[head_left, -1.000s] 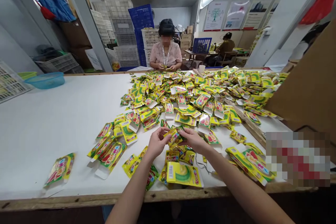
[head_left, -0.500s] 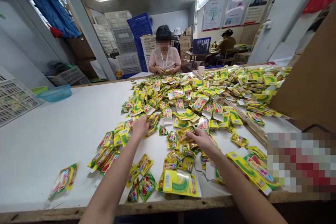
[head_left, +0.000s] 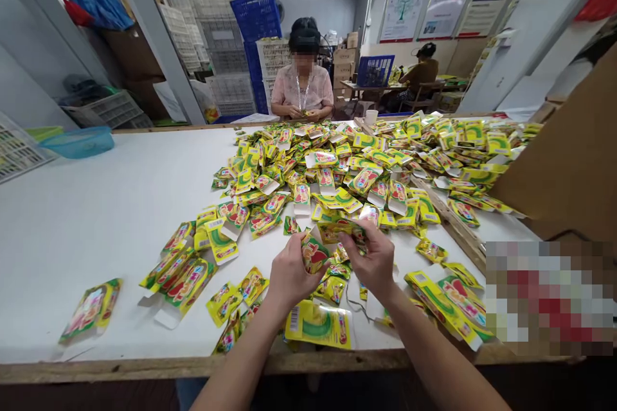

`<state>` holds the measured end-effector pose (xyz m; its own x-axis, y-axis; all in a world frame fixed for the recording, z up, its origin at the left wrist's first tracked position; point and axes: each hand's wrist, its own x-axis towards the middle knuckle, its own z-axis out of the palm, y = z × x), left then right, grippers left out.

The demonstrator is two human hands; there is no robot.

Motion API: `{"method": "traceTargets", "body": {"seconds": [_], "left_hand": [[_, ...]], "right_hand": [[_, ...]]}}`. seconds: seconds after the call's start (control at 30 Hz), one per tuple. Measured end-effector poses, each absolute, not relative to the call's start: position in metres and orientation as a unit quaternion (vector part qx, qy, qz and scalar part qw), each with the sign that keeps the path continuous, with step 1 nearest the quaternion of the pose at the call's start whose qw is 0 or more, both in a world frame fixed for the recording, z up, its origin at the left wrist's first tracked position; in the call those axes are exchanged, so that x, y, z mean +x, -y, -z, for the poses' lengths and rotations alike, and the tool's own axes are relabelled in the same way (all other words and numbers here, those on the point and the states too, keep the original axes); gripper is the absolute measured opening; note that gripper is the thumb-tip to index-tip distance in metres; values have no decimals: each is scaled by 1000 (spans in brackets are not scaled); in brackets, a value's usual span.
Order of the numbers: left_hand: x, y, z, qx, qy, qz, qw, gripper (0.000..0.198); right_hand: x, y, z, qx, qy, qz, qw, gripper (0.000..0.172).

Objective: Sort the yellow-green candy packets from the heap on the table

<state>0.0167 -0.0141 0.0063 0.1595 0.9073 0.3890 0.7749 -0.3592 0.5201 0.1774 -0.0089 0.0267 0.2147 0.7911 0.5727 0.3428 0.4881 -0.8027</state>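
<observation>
Gripped in my left hand [head_left: 289, 270] is a small yellow-green carton [head_left: 313, 255] with a watermelon picture, its white flap standing up at the open end. Close beside it, my right hand [head_left: 373, 258] pinches a yellow candy sachet [head_left: 333, 231] between thumb and fingers. The sachet's edge is at the carton's open end; whether any of it is inside I cannot tell. Under my hands lie loose sachets [head_left: 331, 289]. A flat yellow carton [head_left: 319, 326] rests near the table's front edge. To the left sit several cartons [head_left: 180, 279] in a row.
A large heap of cartons and sachets [head_left: 332, 160] covers the table's far middle and right. A wooden strip [head_left: 448, 221] runs along its right side. Across the table sits a person [head_left: 303, 87]. A blue basin [head_left: 80, 141] stands far left, and a brown cardboard sheet [head_left: 569, 160] rises at right.
My left hand has come back from the heap with a carton and moved right, towards my right hand. The right hand has lifted its sachet to the carton. The view has tilted down.
</observation>
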Motion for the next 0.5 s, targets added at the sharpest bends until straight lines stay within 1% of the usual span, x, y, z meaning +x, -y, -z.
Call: {"method": "traceTargets", "body": {"seconds": [0.03,0.1,0.2,0.27,0.3,0.33,0.43,0.5], "left_hand": [[16,14,-3,750,-558,-340,96,48],[12,13,3,751,-563,-336,82,45],[7,12,7,781,-557,-273,68,44],[6,11,8,805,-545,-223,74,47],[6,11,8,809,-543,-209,80,48],[7,11,8,808,-545,-207,89,49],[8,13,8,784,-555,-253,113,50],[10,15,7,772,-554,-287,121,50]], "right_hand": [[177,10,-28,-470,636,-161,591,19],[179,10,-33,-454,698,-169,527,18],[183,9,-38,-449,756,-231,417,15],[183,7,-36,-475,754,-267,367,11],[183,6,-33,-490,736,-291,366,10],[181,5,-29,-499,707,-321,385,12],[176,3,-17,-488,594,-402,498,24],[172,3,-14,-485,561,-375,556,25]]}}
